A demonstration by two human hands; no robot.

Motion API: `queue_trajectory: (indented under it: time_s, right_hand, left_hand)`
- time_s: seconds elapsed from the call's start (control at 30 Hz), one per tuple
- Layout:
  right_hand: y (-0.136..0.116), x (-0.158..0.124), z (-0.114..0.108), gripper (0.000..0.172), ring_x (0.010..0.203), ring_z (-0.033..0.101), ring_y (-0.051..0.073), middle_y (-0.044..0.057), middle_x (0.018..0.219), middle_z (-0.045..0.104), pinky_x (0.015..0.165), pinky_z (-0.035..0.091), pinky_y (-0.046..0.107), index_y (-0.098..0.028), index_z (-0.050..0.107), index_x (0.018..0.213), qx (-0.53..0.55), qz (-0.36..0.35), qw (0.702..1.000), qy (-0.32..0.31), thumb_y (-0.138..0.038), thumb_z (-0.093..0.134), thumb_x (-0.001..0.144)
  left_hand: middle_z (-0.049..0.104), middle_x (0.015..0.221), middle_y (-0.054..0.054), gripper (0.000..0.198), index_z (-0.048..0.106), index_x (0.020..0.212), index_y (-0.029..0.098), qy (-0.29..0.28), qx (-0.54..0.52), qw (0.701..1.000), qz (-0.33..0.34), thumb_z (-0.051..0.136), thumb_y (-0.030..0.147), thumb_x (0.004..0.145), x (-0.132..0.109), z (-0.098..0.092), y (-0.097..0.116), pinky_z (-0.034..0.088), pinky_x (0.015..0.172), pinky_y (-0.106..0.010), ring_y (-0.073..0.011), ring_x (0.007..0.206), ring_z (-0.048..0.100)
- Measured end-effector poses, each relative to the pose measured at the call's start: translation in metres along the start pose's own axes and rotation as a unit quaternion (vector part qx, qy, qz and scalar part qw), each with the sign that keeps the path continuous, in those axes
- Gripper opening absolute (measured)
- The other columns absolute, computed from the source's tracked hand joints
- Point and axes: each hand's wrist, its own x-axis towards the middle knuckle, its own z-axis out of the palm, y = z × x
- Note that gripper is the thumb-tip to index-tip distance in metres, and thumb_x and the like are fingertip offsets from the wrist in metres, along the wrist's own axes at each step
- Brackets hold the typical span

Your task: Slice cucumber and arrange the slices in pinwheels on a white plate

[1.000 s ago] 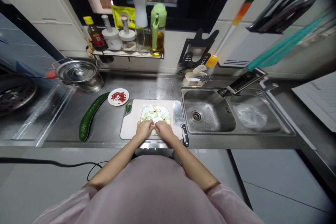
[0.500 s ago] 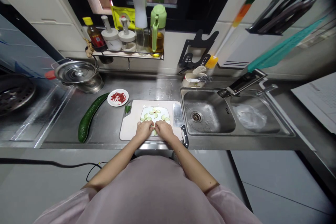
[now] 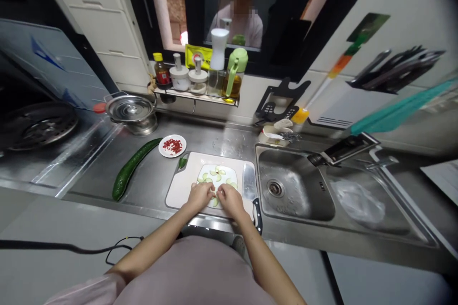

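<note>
At the frame's lower centre, the left hand (image 3: 200, 196) and right hand (image 3: 231, 200), fingers curled but grip indeterminable, are positioned over a smooth, rounded-square white plate (image 3: 217, 182) bearing thin, pale-green crescent slices (image 3: 215, 202).

Kitchen sink (image 3: 300, 202) and condiment shelf (image 3: 186, 95).
At left stands a steel pot (image 3: 133, 115); far, a green-topped oil bottle (image 3: 234, 75) occupies the shelf; at right, a plastic bag (image 3: 359, 202) lies in the sink.

The left hand (image 3: 200, 196) and right hand (image 3: 231, 200) partly hide the plate (image 3: 207, 169).
</note>
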Motion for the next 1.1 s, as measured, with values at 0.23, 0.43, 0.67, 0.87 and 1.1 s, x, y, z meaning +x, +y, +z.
queue_trajectory:
  time_s: [0.23,0.43,0.67,0.87,1.1]
  right_hand:
    - [0.011,-0.004,-0.018,0.027,0.071,0.058,0.016,0.004,0.075,0.065,0.066,0.038,0.024,-0.019,0.063,0.084,0.105,0.003,0.989,0.108,-0.034,0.042,0.089]
    - [0.017,-0.014,-0.032,0.036,0.068,0.059,0.017,0.005,0.075,0.068,0.063,0.04,0.025,-0.019,0.065,0.083,0.121,0.01,0.983,0.135,-0.044,0.041,0.089]
    - [0.019,-0.025,-0.038,0.04,0.067,0.059,0.018,0.007,0.076,0.068,0.062,0.042,0.026,-0.018,0.066,0.088,0.138,0.018,0.981,0.138,-0.05,0.042,0.089]
    - [0.017,-0.025,-0.039,0.041,0.065,0.059,0.018,0.007,0.073,0.068,0.062,0.042,0.026,-0.018,0.067,0.088,0.138,0.023,0.98,0.142,-0.051,0.042,0.089]
    - [0.019,-0.027,-0.037,0.041,0.064,0.059,0.017,0.006,0.073,0.068,0.062,0.043,0.026,-0.019,0.066,0.087,0.133,0.035,0.982,0.132,-0.052,0.043,0.09]
  left_hand:
    - [0.067,0.076,0.002,0.013,0.067,0.088,0.022,0.091,-0.16,0.983,-0.02,0.06,0.027,0.078,0.007,-0.011,-0.011,0.04,0.076,-0.025,-0.0132,0.074,0.061]
    - [0.061,0.068,0.002,0.018,0.066,0.084,0.018,0.177,-0.325,0.929,-0.021,0.062,0.033,0.075,0.034,-0.028,-0.04,0.04,0.06,-0.021,-0.01,0.06,0.053]
    - [0.062,0.068,0.0,0.024,0.065,0.088,0.017,0.35,-0.336,0.864,-0.135,0.058,0.036,0.076,0.073,-0.091,-0.109,0.043,0.063,-0.022,-0.0123,0.063,0.057]
    - [0.072,0.085,-0.005,0.019,0.068,0.091,0.022,0.318,-0.118,0.903,-0.265,0.057,0.031,0.079,0.093,-0.13,-0.148,0.044,0.073,-0.029,-0.0213,0.082,0.065]
    - [0.071,0.103,-0.009,0.02,0.07,0.093,0.026,0.214,0.044,0.94,-0.261,0.055,0.028,0.081,0.117,-0.137,-0.157,0.041,0.086,-0.038,-0.0279,0.1,0.063]
